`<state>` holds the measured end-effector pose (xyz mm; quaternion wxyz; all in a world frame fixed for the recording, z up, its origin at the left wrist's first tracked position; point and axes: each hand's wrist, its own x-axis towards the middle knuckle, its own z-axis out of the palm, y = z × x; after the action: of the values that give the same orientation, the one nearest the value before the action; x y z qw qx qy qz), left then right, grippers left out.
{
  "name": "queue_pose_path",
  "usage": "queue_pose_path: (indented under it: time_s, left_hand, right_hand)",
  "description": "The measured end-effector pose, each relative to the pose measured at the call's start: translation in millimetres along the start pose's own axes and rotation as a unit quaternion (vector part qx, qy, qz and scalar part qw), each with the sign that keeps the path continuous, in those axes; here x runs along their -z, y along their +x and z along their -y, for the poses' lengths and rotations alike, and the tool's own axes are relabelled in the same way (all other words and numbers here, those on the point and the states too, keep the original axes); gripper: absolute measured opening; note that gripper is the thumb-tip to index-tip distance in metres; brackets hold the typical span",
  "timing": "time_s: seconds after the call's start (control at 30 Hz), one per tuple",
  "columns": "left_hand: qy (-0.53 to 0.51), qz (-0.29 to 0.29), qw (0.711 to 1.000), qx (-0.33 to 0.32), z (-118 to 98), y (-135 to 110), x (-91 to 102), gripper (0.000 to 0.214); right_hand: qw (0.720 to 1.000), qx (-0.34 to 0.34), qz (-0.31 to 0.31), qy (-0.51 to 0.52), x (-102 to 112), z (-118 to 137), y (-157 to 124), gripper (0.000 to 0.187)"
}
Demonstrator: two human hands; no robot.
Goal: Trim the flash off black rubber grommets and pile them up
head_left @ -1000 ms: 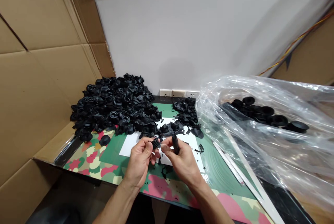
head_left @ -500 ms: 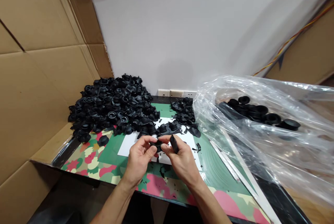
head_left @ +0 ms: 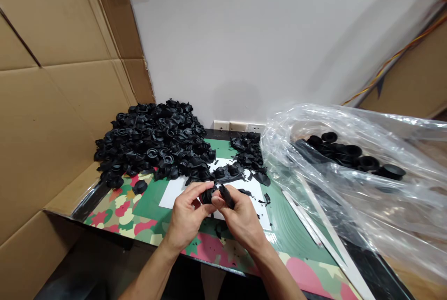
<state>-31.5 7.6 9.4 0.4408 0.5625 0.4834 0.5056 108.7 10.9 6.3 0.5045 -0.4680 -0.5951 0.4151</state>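
Over the white sheet (head_left: pixel 170 194), my left hand (head_left: pixel 190 211) is closed round a ribbed black rubber bellows (head_left: pixel 207 196). My right hand (head_left: pixel 240 216) is closed on a short dark stick-like object (head_left: pixel 226 196), which pokes up between thumb and forefinger; its kind cannot be made out. The right thumb and fingertips meet the bellows at its right side. Just beyond the hands, a flat black strip with ribbed parts on it (head_left: pixel 228 172) lies on the sheet.
A big heap of black rubber parts (head_left: pixel 157 144) stands at the left by a cardboard box (head_left: pixel 70 85). Torn black scraps (head_left: pixel 248 151) lie right of it. A clear plastic bag (head_left: pixel 286 160) holds several ribbed parts (head_left: pixel 349 155). White strips (head_left: pixel 335 239) lie along the right edge.
The bellows has been turned so its ribbed side shows more. My right hand has tilted the dark object and shifted slightly left, closer to the left hand.
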Motion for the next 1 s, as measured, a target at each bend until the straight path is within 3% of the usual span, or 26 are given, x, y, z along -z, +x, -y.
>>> queue_pose_path:
  time_s: [0.13,0.27,0.43,0.57,0.7,0.83,0.93,1.0]
  left_hand:
    - [-0.003,0.018,0.999,0.028,-3,1,3.9,0.042]
    - [0.036,0.033,0.999,0.01,-2,3,8.1,0.024]
    - [0.106,0.067,0.992,-0.033,-5,3,9.2,0.028]
    - [0.123,0.072,0.989,-0.033,-9,4,7.1,0.018]
    - [0.11,0.052,0.992,-0.029,-10,5,0.7,0.016]
    - [0.02,0.021,0.999,0.013,-3,0,-7.2,0.012]
    - [-0.072,0.038,0.992,0.092,0,-7,-7.1,0.011]
    - [-0.121,0.04,0.981,0.145,1,-9,-3.5,0.022]
  right_hand:
    - [1.0,-0.012,0.024,0.016,0,1,2,0.025]
    - [0.998,-0.037,0.046,0.034,0,2,3,0.022]
    - [0.999,-0.034,0.03,0.021,-2,6,1,0.017]
    - [0.999,-0.009,0.009,-0.03,0,3,3,0.015]
    - [0.992,0.018,-0.029,-0.12,-4,-4,7,0.015]
    - [0.951,0.081,-0.112,-0.278,-1,-9,15,0.006]
    - [0.913,0.053,-0.212,-0.345,21,-11,27,0.007]
    - [0.911,0.023,-0.222,-0.346,41,-14,34,0.007]
